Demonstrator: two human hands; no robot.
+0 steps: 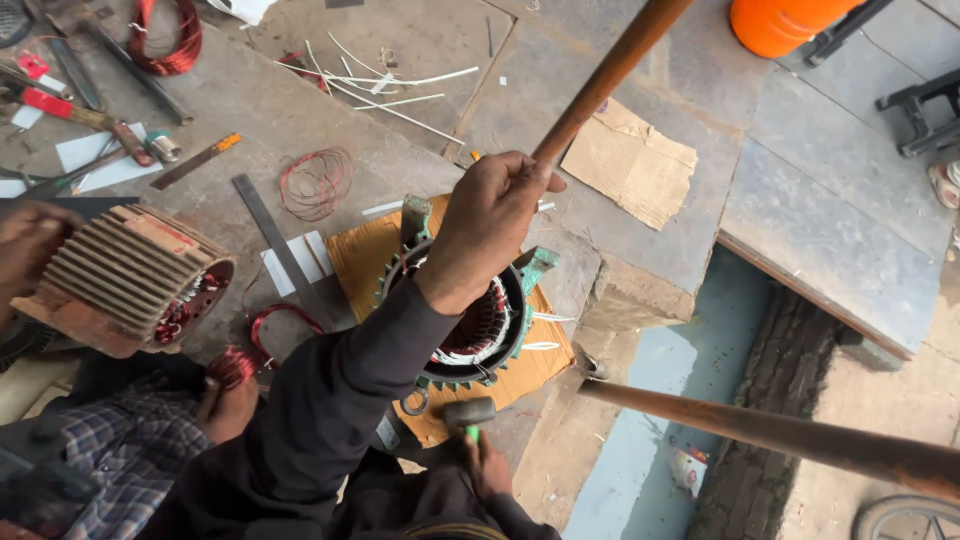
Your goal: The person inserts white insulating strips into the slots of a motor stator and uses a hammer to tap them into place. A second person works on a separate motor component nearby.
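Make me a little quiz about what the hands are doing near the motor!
1. True or false: the left hand grips a wooden pole.
2. What does the right hand hold? A) mallet B) ruler C) wire coil
3. Fill in: the green stator sits on ___ cardboard.
Key: 1 true; 2 A; 3 orange.

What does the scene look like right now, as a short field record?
left hand: gripping wooden pole, above green stator
right hand: holding mallet at the stator's near edge
stator: on orange cardboard, windings visible
co-worker's hand: on finned motor housing, at left
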